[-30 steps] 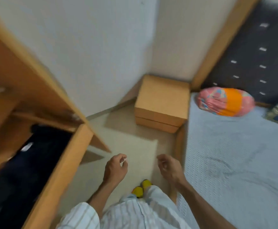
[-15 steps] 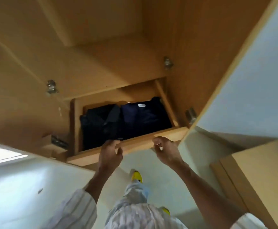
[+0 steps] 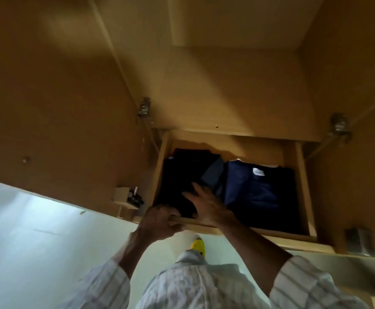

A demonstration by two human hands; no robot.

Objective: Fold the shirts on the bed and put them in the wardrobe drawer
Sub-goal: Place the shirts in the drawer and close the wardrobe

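The wooden wardrobe drawer [image 3: 302, 184] stands pulled out below me. A folded black shirt [image 3: 177, 175] lies in its left half and a folded navy shirt [image 3: 258, 192] with a white neck label lies in its right half. My left hand [image 3: 159, 221] grips the drawer's front edge, fingers curled over it. My right hand [image 3: 206, 204] reaches over that edge into the drawer with fingers spread, resting on the black shirt near the gap between the two shirts. The bed is out of view.
Open wardrobe doors [image 3: 59, 108] with metal hinges [image 3: 144, 108] flank the drawer on both sides. A pale floor [image 3: 48, 253] lies at the lower left. My yellow slipper [image 3: 197, 245] shows under the drawer front.
My view swung from the bed and nightstand to the open drawer. Both hands came to the drawer front, then my right hand went over the edge onto the black shirt.
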